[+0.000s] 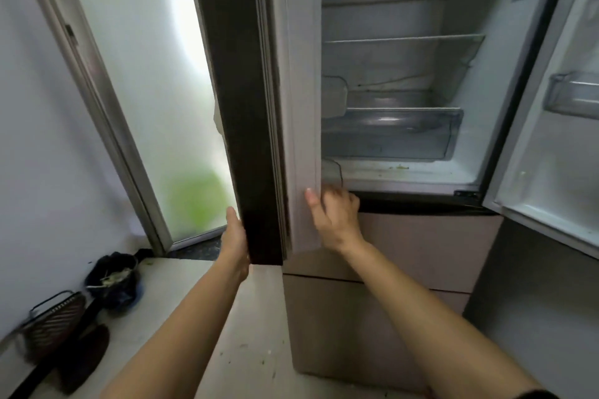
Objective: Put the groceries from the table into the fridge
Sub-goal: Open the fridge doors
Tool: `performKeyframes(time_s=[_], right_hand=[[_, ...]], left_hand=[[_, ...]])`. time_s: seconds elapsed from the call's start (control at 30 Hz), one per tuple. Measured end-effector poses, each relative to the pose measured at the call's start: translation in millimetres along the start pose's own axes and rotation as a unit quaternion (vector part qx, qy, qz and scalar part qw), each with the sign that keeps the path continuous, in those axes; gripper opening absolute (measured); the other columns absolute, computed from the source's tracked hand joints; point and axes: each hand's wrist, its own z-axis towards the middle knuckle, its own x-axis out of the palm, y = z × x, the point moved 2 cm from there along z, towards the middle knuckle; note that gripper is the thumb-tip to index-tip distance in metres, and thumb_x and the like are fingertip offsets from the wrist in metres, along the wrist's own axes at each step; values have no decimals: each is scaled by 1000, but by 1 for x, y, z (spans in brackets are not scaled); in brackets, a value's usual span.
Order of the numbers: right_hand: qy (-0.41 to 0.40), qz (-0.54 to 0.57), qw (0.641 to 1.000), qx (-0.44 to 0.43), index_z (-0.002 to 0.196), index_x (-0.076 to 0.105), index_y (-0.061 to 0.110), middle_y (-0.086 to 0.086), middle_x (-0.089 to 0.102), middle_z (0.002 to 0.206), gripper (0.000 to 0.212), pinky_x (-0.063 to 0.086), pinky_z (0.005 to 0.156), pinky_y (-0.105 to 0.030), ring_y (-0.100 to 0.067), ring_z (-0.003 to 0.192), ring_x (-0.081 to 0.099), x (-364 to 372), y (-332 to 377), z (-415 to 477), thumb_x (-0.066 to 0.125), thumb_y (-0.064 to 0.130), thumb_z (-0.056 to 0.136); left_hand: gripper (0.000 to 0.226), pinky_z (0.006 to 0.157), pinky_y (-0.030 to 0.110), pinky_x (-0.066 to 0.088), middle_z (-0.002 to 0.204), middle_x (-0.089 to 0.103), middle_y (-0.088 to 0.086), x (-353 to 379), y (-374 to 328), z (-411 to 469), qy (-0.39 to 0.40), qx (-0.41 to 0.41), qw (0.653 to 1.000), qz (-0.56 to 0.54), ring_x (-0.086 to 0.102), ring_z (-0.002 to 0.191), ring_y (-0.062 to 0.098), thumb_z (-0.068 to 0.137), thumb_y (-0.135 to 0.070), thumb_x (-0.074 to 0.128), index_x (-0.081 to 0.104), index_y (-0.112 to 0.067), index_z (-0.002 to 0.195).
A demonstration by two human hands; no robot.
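Note:
The fridge (405, 181) stands in front of me with both upper doors swung out. Its glass shelves and clear crisper drawer (389, 133) hold nothing that I can see. The left fridge door (246, 107) is seen edge-on, dark outside and white inside. My left hand (235, 233) lies flat against the door's dark outer face near its bottom corner. My right hand (334, 214) grips the door's white inner edge at the bottom, thumb on the near side. No groceries or table are in view.
The right fridge door (551, 139) hangs open at the right with a door bin (573, 95). Beige lower drawers (372, 301) sit below. A frosted glass door (146, 74) is at the left. A black bin bag (113, 278), a dustpan (55, 321) and slippers lie on the floor.

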Motion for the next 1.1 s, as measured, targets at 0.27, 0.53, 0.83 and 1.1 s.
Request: performKeyframes(time_s=[0.27,0.53,0.83,1.1], right_hand=[[68,-146,983,-84,159,20,23,-7,9,167,70,-1,123,-40,-25,155,0,40,21,-7,45,50,99],[110,-199,962,-148,161,10,16,-7,9,168,73,10,126,-41,-23,154,7,44,-5,26,45,43,103],[74,-160,984,-18,160,11,19,-6,7,168,74,13,124,-44,-24,155,5,-24,-121,116,51,36,101],[46,-189,979,57,160,14,15,-11,7,168,76,17,121,-49,-30,154,6,-94,-196,194,54,39,99]], left_hand=[[58,117,39,24,158,30,7,-28,-93,-47,-208,454,832,242,26,146,23,103,-44,35,27,-17,154],[69,121,56,9,162,16,21,20,-122,-32,-233,651,535,485,11,151,35,94,-45,51,33,-12,152],[69,116,59,-12,162,16,21,144,-149,29,-268,635,445,571,11,152,35,94,-47,47,30,-19,154],[72,117,64,2,163,13,19,218,-175,83,-262,581,512,576,7,152,33,93,-49,46,25,-20,155]])
